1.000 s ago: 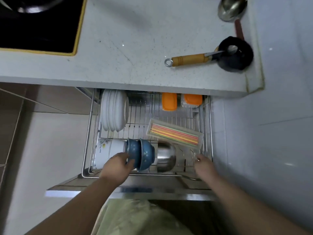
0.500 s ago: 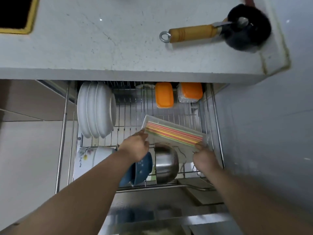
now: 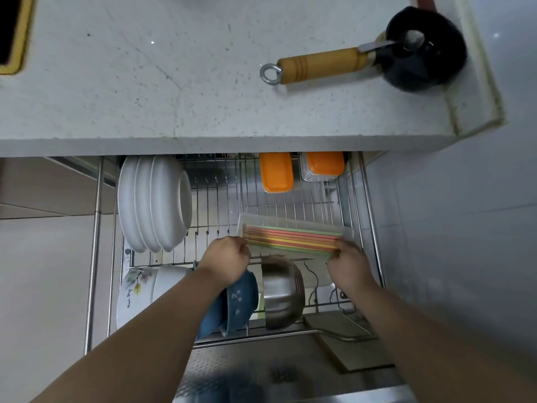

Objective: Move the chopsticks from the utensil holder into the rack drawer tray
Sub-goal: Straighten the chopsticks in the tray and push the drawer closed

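A clear plastic tray [image 3: 293, 223] lies across the wire rack drawer [image 3: 366, 205], holding several coloured chopsticks [image 3: 290, 239] in green, orange, yellow and red. My left hand [image 3: 228, 260] grips the tray's left end. Its right end is held by my right hand [image 3: 350, 264], fingers over the chopstick tips. A black utensil holder [image 3: 427, 50] stands on the countertop at the back right with a spoon bowl and a wooden-handled utensil [image 3: 319, 64] sticking out.
White plates [image 3: 154, 202] stand upright at the rack's left. Two orange-lidded containers [image 3: 276, 173] sit at the back. A steel bowl [image 3: 283, 292], blue bowls [image 3: 238, 303] and a flowered white bowl [image 3: 139, 289] fill the front row. A grey tiled wall runs along the right.
My left hand left the blue bowls and took the tray's left end. My right hand rose to the tray's right end. The tray now lies more level across the rack.
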